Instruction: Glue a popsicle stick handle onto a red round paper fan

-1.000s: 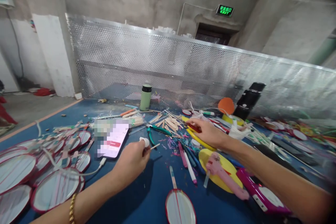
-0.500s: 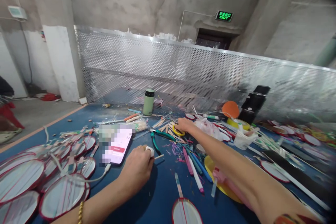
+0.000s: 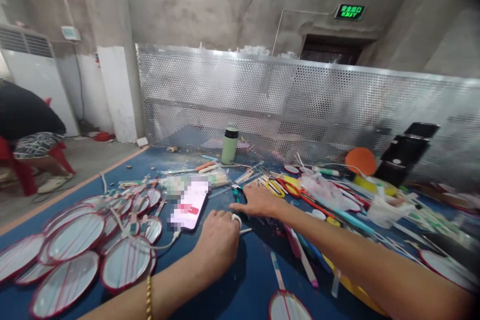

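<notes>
My left hand [image 3: 219, 240] is closed, palm down, just right of the phone. A thin pale stick [image 3: 246, 230] pokes out from its fingers, and a small white item [image 3: 237, 219] shows at the knuckles. My right hand [image 3: 260, 200] reaches over the tool pile with its thumb stretched apart from the fingers. Beneath and beside it lie the green-handled pliers [image 3: 236, 194], mostly covered; whether I touch them is hidden. To the right of that hand are yellow-handled scissors [image 3: 276, 188] and orange-handled scissors [image 3: 288, 186].
Round red-rimmed paddles [image 3: 77, 237] on sticks pile up at left; one paddle [image 3: 288, 307] lies in front. A charging phone [image 3: 190, 206], green bottle [image 3: 229, 146], pens [image 3: 300, 255] and a plastic bag [image 3: 320, 187] crowd the table. A seated person [image 3: 30, 115] is at far left.
My right hand has left the yellow scissors and moved left over the green pliers, its thumb spreading. My left hand keeps the stick. The view has turned left, and orange-handled scissors now show.
</notes>
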Motion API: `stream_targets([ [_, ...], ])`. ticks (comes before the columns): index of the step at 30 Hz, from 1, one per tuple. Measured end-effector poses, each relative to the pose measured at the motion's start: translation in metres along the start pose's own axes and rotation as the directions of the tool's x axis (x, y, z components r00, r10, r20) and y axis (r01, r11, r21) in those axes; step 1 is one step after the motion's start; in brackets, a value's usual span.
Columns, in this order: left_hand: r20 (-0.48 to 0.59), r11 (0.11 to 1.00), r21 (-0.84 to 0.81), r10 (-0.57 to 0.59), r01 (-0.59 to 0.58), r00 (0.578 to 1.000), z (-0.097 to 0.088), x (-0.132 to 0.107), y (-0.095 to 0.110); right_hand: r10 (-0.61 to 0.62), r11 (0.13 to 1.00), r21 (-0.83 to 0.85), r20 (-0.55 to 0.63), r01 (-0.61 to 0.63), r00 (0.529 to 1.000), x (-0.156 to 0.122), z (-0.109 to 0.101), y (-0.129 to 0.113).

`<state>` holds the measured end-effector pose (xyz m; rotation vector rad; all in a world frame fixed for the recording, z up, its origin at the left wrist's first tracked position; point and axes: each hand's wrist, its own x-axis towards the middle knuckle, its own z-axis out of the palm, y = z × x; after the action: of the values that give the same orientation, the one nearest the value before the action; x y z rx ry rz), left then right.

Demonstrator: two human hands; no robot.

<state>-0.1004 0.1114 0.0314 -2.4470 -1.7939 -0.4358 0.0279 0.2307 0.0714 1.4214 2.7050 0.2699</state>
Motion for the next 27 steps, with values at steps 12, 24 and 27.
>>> stream_targets([
  [12,0.001,0.999,-0.001,0.037,-0.037,0.999,-0.002,-0.002,-0.001,0.027,0.999,0.038,-0.032,-0.025,0.999,0.004,0.005,0.013],
  [24,0.000,0.989,-0.088,-0.120,0.120,0.993,-0.018,0.007,-0.013,0.084,0.636,0.769,0.021,-0.069,0.996,-0.055,-0.027,0.062],
  [27,-0.050,0.972,-0.125,-0.205,0.197,0.977,-0.024,0.010,-0.018,0.058,0.481,0.872,0.078,-0.096,0.995,-0.074,-0.025,0.059],
])
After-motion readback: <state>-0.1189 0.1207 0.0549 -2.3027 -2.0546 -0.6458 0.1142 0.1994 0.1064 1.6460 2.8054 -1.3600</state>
